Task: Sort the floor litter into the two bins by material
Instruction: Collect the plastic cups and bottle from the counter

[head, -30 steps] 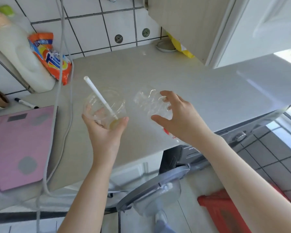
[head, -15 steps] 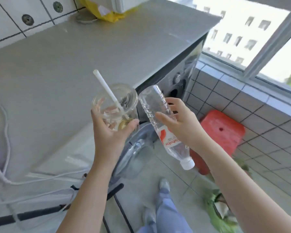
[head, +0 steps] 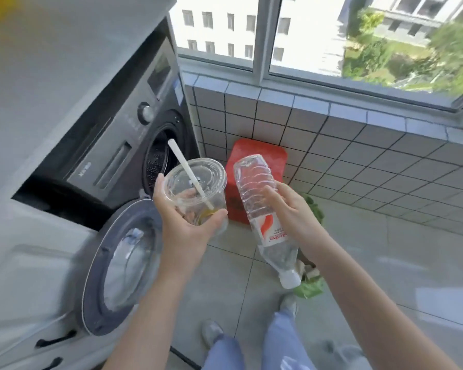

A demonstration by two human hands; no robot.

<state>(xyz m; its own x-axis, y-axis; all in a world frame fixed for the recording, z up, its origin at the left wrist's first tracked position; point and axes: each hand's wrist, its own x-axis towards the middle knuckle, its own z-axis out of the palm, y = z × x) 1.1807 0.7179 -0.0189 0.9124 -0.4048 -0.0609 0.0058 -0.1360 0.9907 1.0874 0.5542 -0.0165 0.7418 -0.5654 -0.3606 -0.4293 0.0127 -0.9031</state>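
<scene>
My left hand (head: 182, 222) grips a clear plastic cup (head: 195, 188) from below; it has a lid, a white straw (head: 187, 172) through it and a little yellow residue at the bottom. My right hand (head: 289, 209) holds a clear plastic water bottle (head: 259, 209) upside down, its white cap (head: 289, 279) pointing at the floor and its red-and-white label just under my fingers. Both are held at chest height, side by side and apart. Below the bottle a green bag with pale scraps (head: 309, 287) lies on the floor, partly hidden.
A dark washing machine (head: 112, 145) stands at the left with its round door (head: 123, 265) swung open toward me. A red stool (head: 257, 161) sits by the tiled wall (head: 358, 145) under the window. My feet and blue trousers (head: 278, 343) stand on grey floor tiles.
My view has swung right and down, from the countertop to the washing machine, stool and floor. Both hands keep their grip on the cup and bottle, held about as before.
</scene>
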